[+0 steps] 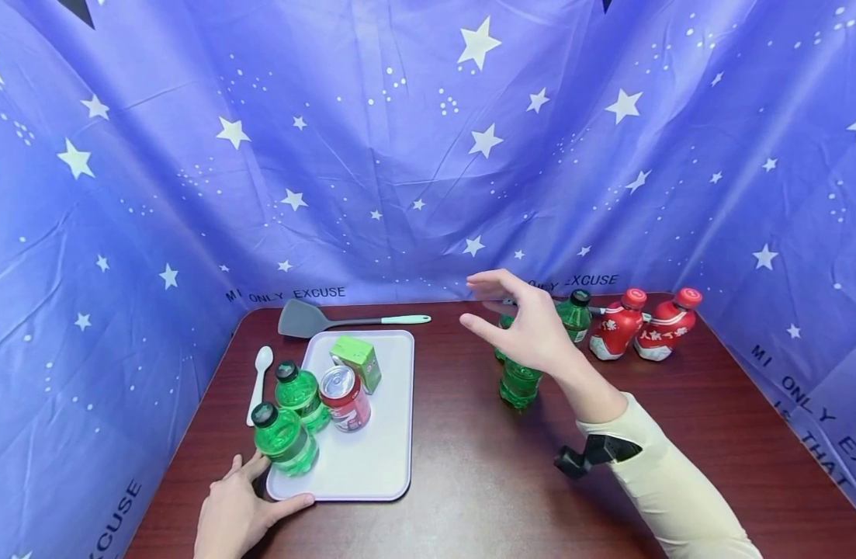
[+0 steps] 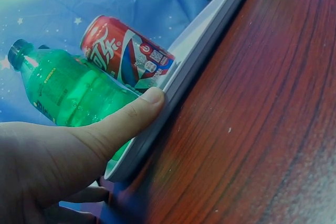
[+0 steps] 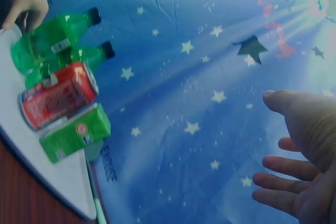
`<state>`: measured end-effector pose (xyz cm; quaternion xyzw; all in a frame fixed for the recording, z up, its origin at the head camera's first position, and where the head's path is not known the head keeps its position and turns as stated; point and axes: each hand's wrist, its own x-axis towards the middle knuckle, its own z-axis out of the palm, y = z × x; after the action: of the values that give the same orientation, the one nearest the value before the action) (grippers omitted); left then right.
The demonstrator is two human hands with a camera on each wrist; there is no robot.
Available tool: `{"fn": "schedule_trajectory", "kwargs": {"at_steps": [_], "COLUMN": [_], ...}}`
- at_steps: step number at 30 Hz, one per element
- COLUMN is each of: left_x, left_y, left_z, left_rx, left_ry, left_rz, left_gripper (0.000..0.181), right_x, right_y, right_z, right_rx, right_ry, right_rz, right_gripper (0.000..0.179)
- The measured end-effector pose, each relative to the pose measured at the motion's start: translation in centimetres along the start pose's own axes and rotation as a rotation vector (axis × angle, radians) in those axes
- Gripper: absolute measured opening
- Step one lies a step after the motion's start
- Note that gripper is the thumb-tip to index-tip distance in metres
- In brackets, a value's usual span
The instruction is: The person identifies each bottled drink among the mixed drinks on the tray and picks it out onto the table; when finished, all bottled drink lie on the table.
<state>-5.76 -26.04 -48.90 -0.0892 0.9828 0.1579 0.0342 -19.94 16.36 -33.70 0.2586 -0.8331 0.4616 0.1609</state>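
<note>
My left hand (image 1: 235, 505) is at the near left corner of a white tray (image 1: 389, 458). Its thumb touches the rim in the left wrist view, and its other fingers reach along the left side by a green soda bottle (image 1: 285, 442). A second green bottle (image 1: 302, 396), a red soda can (image 1: 345, 400) and a green drink carton (image 1: 358, 361) stand on the tray. My right hand (image 1: 528, 322) hovers with spread fingers and holds nothing. Below and behind it are several green bottles (image 1: 520, 384), partly hidden by the hand.
Two red bottles (image 1: 616, 326) stand at the back right. Behind the tray lies a grey spatula (image 1: 305, 320) with a mint handle; a white spoon (image 1: 260, 380) lies left of the tray. A blue star-patterned curtain (image 1: 428, 155) encloses the dark wood table (image 1: 483, 473).
</note>
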Motion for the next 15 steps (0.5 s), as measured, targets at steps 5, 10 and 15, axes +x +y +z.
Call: {"fn": "schedule_trajectory", "kwargs": {"at_steps": [5,10,15], "left_x": [0.1,0.1,0.1], "left_y": [0.0,0.0,-0.1], "left_z": [0.0,0.0,0.0], "left_rx": [-0.002,-0.004,0.000], "left_ry": [-0.007,-0.006,-0.004], "left_rz": [-0.007,-0.006,-0.008], "left_gripper": [0.124,0.125,0.125], "right_x": [0.4,0.6,0.7], "right_y": [-1.1,-2.1,-2.9], "right_z": [1.7,3.4,5.4], "right_rx": [0.053,0.083,0.101], "right_ry": [-0.028,-0.065,-0.088], "right_rz": [-0.033,-0.069,-0.097], "right_gripper": [0.048,0.049,0.050]}}
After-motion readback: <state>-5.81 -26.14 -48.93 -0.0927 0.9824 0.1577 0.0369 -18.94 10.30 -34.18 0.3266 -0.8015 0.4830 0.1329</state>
